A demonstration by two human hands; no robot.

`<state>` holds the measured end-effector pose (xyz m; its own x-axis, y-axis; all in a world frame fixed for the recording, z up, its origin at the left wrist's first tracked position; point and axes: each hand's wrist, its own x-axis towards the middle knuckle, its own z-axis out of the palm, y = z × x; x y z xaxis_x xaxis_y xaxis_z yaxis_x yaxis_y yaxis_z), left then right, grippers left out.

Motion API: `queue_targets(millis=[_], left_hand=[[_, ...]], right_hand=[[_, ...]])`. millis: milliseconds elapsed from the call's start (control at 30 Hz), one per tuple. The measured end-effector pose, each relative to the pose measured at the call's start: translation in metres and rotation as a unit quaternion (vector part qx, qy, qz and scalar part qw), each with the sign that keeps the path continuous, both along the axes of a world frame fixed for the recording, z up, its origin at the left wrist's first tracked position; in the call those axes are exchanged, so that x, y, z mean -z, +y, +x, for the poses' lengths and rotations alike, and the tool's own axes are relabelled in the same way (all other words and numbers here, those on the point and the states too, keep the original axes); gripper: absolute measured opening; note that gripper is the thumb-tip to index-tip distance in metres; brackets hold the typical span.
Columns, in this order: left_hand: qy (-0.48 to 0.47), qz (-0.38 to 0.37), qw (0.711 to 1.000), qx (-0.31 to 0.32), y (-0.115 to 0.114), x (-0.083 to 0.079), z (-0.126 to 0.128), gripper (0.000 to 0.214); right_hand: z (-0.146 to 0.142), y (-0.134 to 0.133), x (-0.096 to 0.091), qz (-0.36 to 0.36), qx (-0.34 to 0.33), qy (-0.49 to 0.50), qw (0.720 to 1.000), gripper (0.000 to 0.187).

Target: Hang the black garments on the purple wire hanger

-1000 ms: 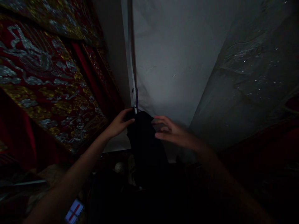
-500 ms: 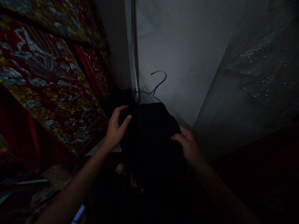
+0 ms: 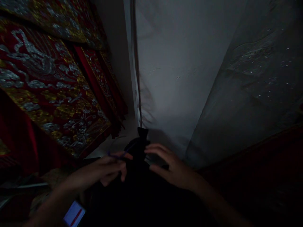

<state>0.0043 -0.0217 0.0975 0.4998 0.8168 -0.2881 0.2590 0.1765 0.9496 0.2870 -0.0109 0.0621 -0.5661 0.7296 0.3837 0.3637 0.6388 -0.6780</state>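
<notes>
A black garment (image 3: 146, 192) fills the lower middle, so dark that its folds and outline are mostly lost. A thin purple wire hanger (image 3: 118, 155) shows blurred across the top of my left hand (image 3: 115, 168). That hand has its fingers curled about the hanger at the garment's upper left. My right hand (image 3: 169, 165) is at the garment's upper right, its thumb and fingers apart, the fingertips beside a raised dark fold of the cloth. The rest of the hanger is hidden or too dark to see.
Red cloth with gold and silver embroidery (image 3: 59, 82) hangs at the left. A pale wall (image 3: 175, 63) with a vertical strip (image 3: 133, 56) rises ahead. Sparkling sheer material (image 3: 258, 72) is at the right. A lit screen (image 3: 74, 214) glows at the lower left.
The garment and hanger have come down and nearer to me, the hook tipping left over my left hand. My right hand has let go of the garment's edge and moved left and down.
</notes>
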Motion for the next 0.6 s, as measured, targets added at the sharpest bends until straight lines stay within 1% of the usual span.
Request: queue_targets(millis=[33,67,100,133,167,200,233,267,300,367,400,433,467,533,567,600], left_hand=[[0.056,0.034,0.998,0.008,-0.003,0.000,-0.009,0.041],[0.098,0.075,0.992,0.004,-0.005,-0.001,-0.016,0.038],[0.123,0.118,0.985,-0.007,-0.005,-0.003,-0.022,0.033],[0.134,0.157,0.978,-0.018,-0.004,-0.005,-0.025,0.030],[0.137,0.192,0.971,-0.032,-0.001,-0.007,-0.027,0.029],[0.133,0.220,0.965,-0.050,0.003,-0.009,-0.027,0.029],[0.124,0.243,0.959,-0.073,0.008,-0.010,-0.026,0.029],[0.111,0.261,0.954,-0.100,0.014,-0.010,-0.024,0.029],[0.097,0.277,0.947,-0.130,0.020,-0.010,-0.022,0.029],[0.061,0.321,0.924,-0.199,0.033,-0.008,-0.015,0.034],[0.042,0.355,0.904,-0.233,0.038,-0.007,-0.012,0.038],[0.030,0.398,0.877,-0.267,0.043,-0.005,-0.009,0.043],[0.027,0.449,0.841,-0.300,0.046,-0.004,-0.006,0.047],[0.053,0.557,0.751,-0.351,0.049,0.001,0.000,0.050],[0.075,0.604,0.703,-0.368,0.049,0.005,0.003,0.047],[0.095,0.641,0.663,-0.375,0.048,0.010,0.006,0.042]], right_hand=[[0.004,0.009,0.003,0.028,0.062,0.024,0.997,0.050],[0.007,0.018,0.007,0.045,0.107,0.039,0.993,0.057],[0.010,0.025,0.012,0.041,0.122,0.043,0.991,0.060],[0.011,0.031,0.017,0.016,0.109,0.040,0.993,0.055],[0.012,0.035,0.022,-0.026,0.074,0.032,0.996,0.046],[0.013,0.038,0.027,-0.075,0.034,0.027,0.996,0.040],[0.014,0.040,0.032,-0.121,0.005,0.027,0.992,0.042],[0.015,0.042,0.036,-0.162,-0.005,0.039,0.986,0.046],[0.017,0.044,0.038,-0.194,0.009,0.068,0.979,0.046],[0.021,0.052,0.036,-0.232,0.091,0.167,0.954,0.043],[0.023,0.058,0.031,-0.241,0.140,0.224,0.934,0.043],[0.024,0.066,0.023,-0.242,0.183,0.277,0.912,0.046],[0.026,0.074,0.014,-0.233,0.217,0.322,0.892,0.049],[0.026,0.094,-0.006,-0.196,0.253,0.385,0.866,0.052],[0.026,0.103,-0.016,-0.174,0.263,0.408,0.857,0.052],[0.026,0.110,-0.024,-0.155,0.268,0.426,0.850,0.051]])
